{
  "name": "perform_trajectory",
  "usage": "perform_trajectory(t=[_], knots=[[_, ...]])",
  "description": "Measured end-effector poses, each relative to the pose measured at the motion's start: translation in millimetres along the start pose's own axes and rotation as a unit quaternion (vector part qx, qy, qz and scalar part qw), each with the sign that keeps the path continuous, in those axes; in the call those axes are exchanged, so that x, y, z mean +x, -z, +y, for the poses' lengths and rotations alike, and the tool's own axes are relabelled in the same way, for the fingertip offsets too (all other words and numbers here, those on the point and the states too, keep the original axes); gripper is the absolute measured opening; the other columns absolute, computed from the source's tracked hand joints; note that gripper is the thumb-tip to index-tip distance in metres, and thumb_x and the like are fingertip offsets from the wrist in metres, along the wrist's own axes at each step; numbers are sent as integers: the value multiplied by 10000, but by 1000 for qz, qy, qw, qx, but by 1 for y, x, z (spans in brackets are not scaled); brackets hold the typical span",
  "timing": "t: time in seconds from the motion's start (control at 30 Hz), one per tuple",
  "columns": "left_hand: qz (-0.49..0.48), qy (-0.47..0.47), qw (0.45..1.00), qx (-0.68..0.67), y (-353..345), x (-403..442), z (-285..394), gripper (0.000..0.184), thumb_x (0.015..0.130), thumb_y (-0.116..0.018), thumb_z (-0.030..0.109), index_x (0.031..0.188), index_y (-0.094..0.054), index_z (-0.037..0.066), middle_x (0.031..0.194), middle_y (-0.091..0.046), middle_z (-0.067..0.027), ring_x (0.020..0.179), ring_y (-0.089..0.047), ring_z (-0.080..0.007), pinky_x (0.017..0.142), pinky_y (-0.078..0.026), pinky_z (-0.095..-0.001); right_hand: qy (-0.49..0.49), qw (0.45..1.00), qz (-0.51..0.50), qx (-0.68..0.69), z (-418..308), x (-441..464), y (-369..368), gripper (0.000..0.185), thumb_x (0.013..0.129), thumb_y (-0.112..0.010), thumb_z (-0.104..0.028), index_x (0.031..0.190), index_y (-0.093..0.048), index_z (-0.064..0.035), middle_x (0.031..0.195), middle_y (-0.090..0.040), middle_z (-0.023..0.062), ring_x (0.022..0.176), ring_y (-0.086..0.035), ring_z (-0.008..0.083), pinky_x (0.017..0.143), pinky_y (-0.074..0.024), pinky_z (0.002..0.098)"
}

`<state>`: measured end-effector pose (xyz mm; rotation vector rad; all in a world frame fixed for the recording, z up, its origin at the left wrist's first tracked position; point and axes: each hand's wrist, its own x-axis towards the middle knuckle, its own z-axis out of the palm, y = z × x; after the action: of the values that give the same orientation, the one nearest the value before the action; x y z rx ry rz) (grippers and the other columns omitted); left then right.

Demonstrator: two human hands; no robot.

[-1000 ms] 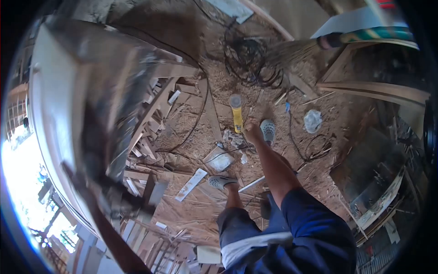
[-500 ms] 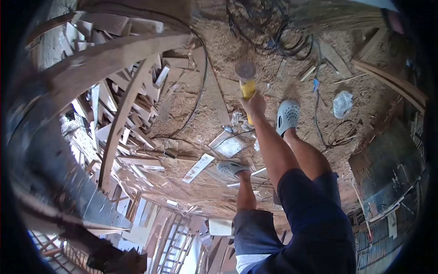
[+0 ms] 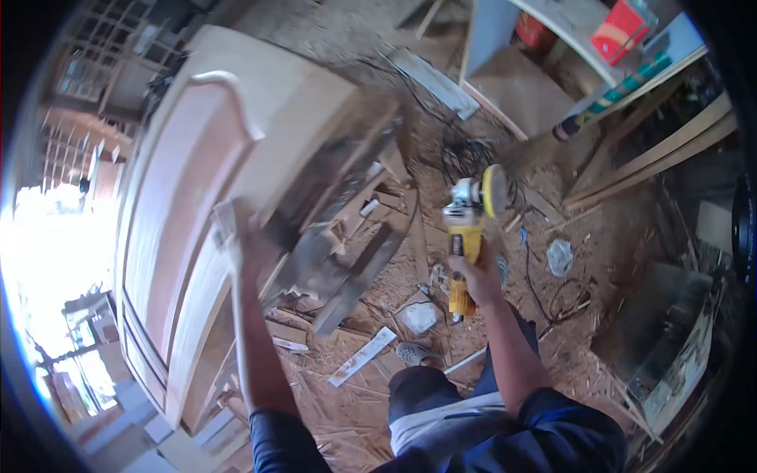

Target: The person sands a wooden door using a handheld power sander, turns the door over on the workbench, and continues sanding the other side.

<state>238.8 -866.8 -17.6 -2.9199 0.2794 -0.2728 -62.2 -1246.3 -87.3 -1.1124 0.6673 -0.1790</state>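
My right hand (image 3: 479, 277) is wrapped round the yellow body of an angle grinder (image 3: 465, 240), whose round yellow disc (image 3: 495, 191) is at the upper end. On the left, my left hand (image 3: 246, 236) is at the edge of a large wooden panel (image 3: 296, 118) with a curved moulding and a pinkish inset. Motion blur hides the fingers of that hand, so its grip cannot be made out. The panel stands tilted over a dark wooden support.
Wood offcuts, sawdust and a white strip (image 3: 361, 356) lie on the floor. Black cables (image 3: 465, 158) coil beyond the grinder. A plastic bag (image 3: 560, 258) lies to the right, near a dark board (image 3: 650, 331). A red object (image 3: 623, 31) is at top right.
The grinder has come up from low over the floor, and its disc has turned to the side. The panel's moulded face has come into view at left, with my left hand at its edge.
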Motion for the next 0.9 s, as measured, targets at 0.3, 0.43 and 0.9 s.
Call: perform_trajectory(t=[0.3,0.43,0.9], knots=[[-256,-29,677,-689,148,-175,-67,670,1074,-720,439,1531,-581,-32,1367,-713,-138,1238,-656,-220,1089,-509,-375,159,978,-129,40,-110,-239,-204,431,912,-713,-67,1327,-612,-13,986,-699,71,835,-723,171,766,-597,332],[-301,-92,478,-820,206,-298,-103,679,1057,-760,342,1584,-496,5,1435,-645,-87,1241,-639,-195,1068,-525,-383,137,963,-222,65,-100,-297,-297,374,930,-710,-69,1290,-630,-13,994,-725,76,880,-730,172,794,-594,334],[34,114,865,-488,214,-345,-273,865,893,-872,255,1586,-405,30,1313,-678,-249,1214,-679,-441,1009,-569,-510,-127,959,-252,19,15,-280,-530,429,901,-802,-172,1249,-625,6,1028,-715,122,893,-742,256,835,-629,417]])
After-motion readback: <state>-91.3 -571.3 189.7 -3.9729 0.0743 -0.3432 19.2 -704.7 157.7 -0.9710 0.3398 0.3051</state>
